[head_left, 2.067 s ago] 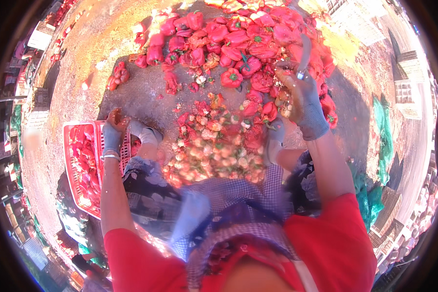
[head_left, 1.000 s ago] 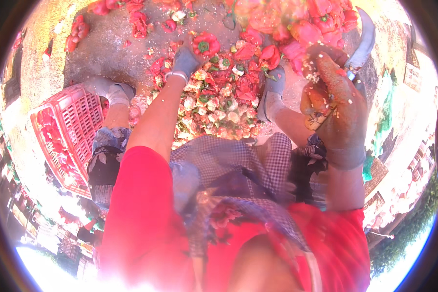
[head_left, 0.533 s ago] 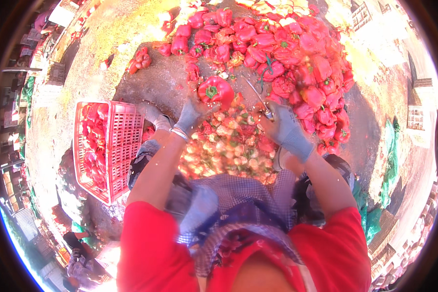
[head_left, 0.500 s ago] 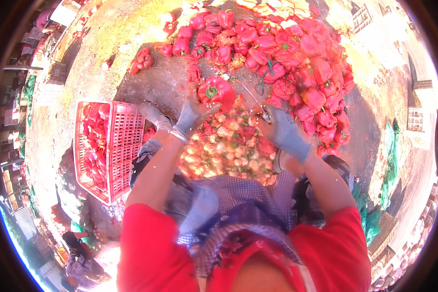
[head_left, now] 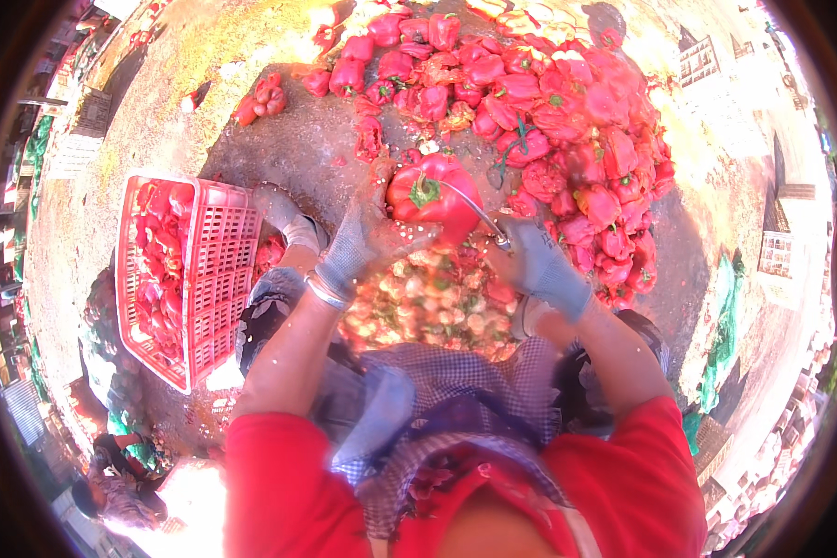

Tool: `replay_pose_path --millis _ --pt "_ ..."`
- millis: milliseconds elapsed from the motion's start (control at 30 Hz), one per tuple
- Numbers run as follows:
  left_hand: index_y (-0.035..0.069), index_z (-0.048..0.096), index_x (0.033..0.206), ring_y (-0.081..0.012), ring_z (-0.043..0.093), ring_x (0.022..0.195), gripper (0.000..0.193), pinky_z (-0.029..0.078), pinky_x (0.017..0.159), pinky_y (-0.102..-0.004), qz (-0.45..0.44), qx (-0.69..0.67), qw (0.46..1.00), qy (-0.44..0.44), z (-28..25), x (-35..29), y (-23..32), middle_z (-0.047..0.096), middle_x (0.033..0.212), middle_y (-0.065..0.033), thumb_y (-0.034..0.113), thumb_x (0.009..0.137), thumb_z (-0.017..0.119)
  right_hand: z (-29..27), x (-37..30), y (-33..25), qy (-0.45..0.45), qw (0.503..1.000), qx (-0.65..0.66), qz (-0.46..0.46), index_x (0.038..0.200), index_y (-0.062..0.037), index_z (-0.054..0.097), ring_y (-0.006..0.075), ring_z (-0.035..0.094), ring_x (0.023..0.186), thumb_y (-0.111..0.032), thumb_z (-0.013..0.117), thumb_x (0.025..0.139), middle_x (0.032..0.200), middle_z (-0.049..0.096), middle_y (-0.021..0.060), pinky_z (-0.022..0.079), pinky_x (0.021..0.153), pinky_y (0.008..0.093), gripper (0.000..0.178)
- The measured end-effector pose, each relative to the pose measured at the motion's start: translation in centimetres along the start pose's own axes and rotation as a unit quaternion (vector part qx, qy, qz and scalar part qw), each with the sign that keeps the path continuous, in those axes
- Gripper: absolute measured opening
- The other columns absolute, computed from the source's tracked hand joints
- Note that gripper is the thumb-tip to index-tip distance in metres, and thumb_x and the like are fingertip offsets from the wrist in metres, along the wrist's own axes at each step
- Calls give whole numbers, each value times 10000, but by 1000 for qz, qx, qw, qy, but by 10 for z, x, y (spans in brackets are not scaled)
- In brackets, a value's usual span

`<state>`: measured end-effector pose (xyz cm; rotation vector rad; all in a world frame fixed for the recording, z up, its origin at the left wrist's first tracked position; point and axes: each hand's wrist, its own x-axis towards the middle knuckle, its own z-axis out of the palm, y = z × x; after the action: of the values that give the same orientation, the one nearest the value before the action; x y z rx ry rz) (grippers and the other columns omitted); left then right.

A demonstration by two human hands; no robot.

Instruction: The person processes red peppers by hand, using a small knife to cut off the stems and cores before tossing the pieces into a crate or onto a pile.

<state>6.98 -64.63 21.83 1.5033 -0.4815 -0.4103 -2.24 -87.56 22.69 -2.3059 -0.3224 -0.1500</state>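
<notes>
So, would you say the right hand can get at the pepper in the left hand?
Probably yes: the right hand is close by, its knife appears over the pepper near the stem, and no obstacle shows between.

A: Delta?
B: Knife [head_left: 469, 198] now crosses big pepper [head_left: 448, 209], tip by its stem [head_left: 425, 192]; earlier, clear on pepper's right.
A: Hands?
B: Left hand [head_left: 355, 242] now grips pepper's left side, right hand [head_left: 538, 260] just right of pepper; both well apart from it two seconds back.
</notes>
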Motion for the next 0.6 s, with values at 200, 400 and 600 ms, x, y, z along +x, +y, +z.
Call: replay_pose_path --millis 200,400,600 --pt "-16 361 1368 -181 481 1216 879 409 1034 -329 0 71 997 -9 -5 -1 2 490 1310 -118 165 669 861 -12 4 -8 -41 998 26 37 1030 -8 604 368 594 607 -128 651 826 708 589 193 455 534 440 242" --pt "-16 437 1275 -155 520 1128 773 443 971 -319 -26 100 994 -39 6 1 25 544 1210 -92 189 661 860 -13 -19 -9 24 999 39 21 1007 -23 623 369 615 650 -112 627 816 743 614 206 466 557 432 211" --pt "3 477 1208 -169 572 1025 662 501 868 -341 36 188 981 -40 11 5 10 566 1146 -115 190 687 840 -25 -14 -11 -119 983 38 133 1091 -20 601 351 612 834 -163 643 838 865 616 211 480 714 415 294"
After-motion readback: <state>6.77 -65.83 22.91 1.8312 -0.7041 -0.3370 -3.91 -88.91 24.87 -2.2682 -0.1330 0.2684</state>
